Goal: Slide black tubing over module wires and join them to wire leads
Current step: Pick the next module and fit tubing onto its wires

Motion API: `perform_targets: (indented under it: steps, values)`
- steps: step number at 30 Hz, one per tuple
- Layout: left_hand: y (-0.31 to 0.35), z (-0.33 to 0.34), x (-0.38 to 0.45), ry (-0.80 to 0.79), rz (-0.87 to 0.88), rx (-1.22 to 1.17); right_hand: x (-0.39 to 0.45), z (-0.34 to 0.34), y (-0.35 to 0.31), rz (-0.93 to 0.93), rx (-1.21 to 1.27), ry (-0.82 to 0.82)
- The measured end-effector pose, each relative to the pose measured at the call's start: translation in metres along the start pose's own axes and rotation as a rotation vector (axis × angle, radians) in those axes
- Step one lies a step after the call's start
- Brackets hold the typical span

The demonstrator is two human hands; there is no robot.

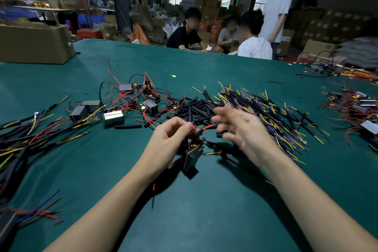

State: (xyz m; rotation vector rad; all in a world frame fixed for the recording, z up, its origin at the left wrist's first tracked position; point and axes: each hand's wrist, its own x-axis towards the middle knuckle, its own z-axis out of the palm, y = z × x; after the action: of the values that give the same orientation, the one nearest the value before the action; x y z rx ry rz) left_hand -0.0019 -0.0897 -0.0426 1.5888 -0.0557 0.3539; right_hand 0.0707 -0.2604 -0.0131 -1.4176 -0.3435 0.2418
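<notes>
i'm pinching a red wire (206,127) with a tube piece (199,132) in my left hand (173,135), letting the module (192,156) hang below it, probably to keep the wire taut. my right hand (243,127), blurred, is looking released beside the tube pile (196,108), just beyond the module.

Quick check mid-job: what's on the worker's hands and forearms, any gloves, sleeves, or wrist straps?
Nothing worn that shows: the left hand and right hand are bare, without gloves, rings or straps. Both forearms are uncovered to the frame's bottom edge, no sleeve in view. The right hand is motion-blurred.
</notes>
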Motion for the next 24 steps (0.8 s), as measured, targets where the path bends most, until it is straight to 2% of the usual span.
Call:
perform_targets:
  steps: [2, 4, 5, 7, 9, 12, 16, 18, 21, 24]
  values:
    - [0.0, 0.001, 0.0, 0.013, -0.002, -0.021, 0.025, -0.015, -0.008, -0.063, -0.217, 0.193]
    - [0.001, 0.002, 0.0, 0.02, -0.002, -0.039, 0.053, -0.034, -0.009, -0.079, -0.795, 0.442]
    - [0.0, 0.002, 0.0, 0.02, -0.005, -0.049, 0.064, -0.042, -0.007, -0.028, -1.059, 0.499]
    - [-0.001, 0.002, 0.0, 0.018, -0.003, -0.038, 0.076, -0.048, 0.001, 0.127, -1.377, 0.481]
    - [-0.001, 0.002, 0.001, 0.013, 0.006, -0.02, 0.082, -0.048, 0.007, 0.189, -1.504, 0.44]
    - [-0.001, 0.002, 0.002, 0.005, 0.004, -0.016, 0.089, -0.049, 0.01, 0.188, -1.468, 0.473]
    - [-0.001, 0.002, 0.002, 0.003, 0.012, -0.012, 0.092, -0.056, 0.001, 0.12, -1.128, 0.466]
    - [-0.001, 0.002, 0.002, 0.001, 0.005, -0.015, 0.092, -0.061, -0.01, 0.075, -1.046, 0.449]
    - [-0.001, 0.001, 0.002, -0.005, -0.009, -0.029, 0.089, -0.068, -0.024, 0.07, -0.945, 0.377]
    - [-0.001, 0.0, 0.002, -0.009, -0.008, -0.027, 0.084, -0.072, -0.031, 0.135, -0.676, 0.279]
